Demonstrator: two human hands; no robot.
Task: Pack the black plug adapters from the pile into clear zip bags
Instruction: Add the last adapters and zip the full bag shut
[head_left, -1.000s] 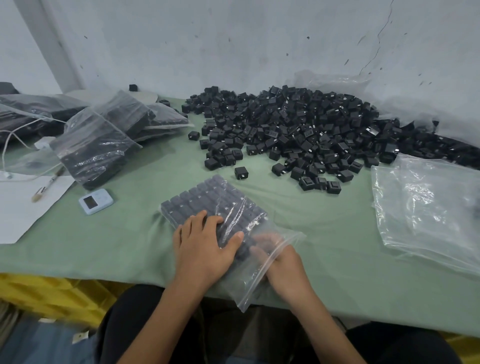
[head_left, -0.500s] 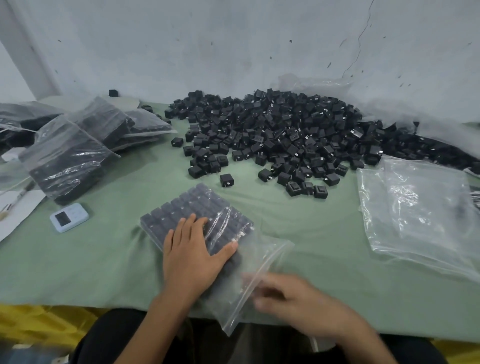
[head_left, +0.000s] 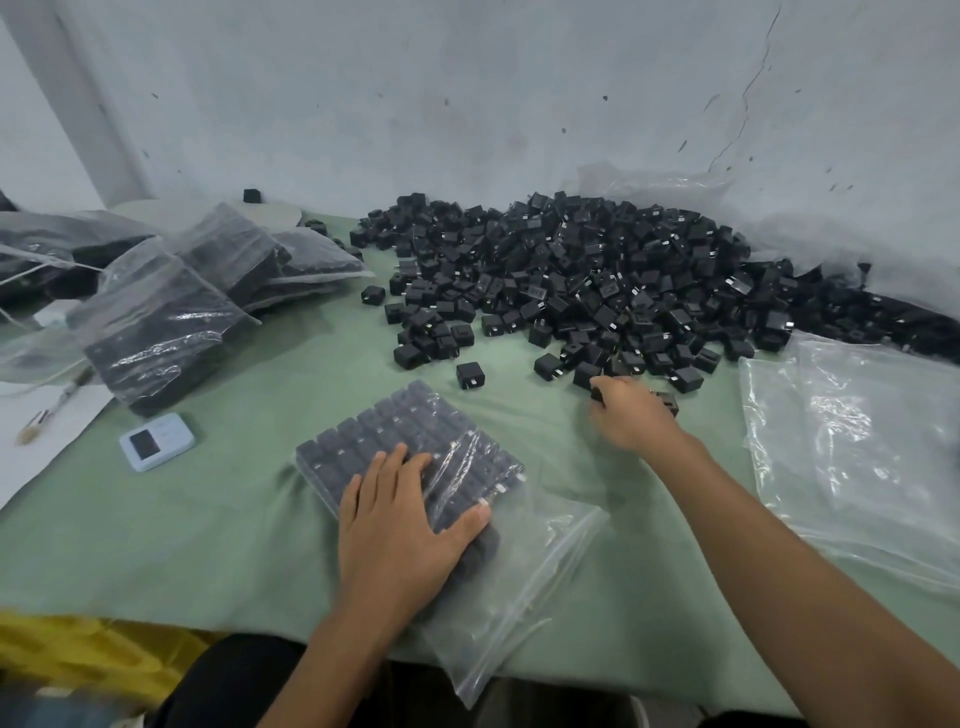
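Two jobs: left hand (head_left: 400, 525) flat on the zip bag (head_left: 415, 431) (keeps it still), right hand (head_left: 631, 415) gripping adapters (head_left: 668, 402) at the pile (head_left: 571, 280)

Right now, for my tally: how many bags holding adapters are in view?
5 at least: one bag under the left hand, four heaped bags to its left; more may be hidden.

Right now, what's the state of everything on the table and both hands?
Pile: loose, unpacked.
Zip bag: lying flat, partly filled with rows of adapters, near end empty.
Left hand: flat, pressing on the zip bag.
Right hand: at the pile's near edge, gripping an adapter.
Filled bags: stacked at left.
Empty bags: flat at right.
Small device: screen dark.
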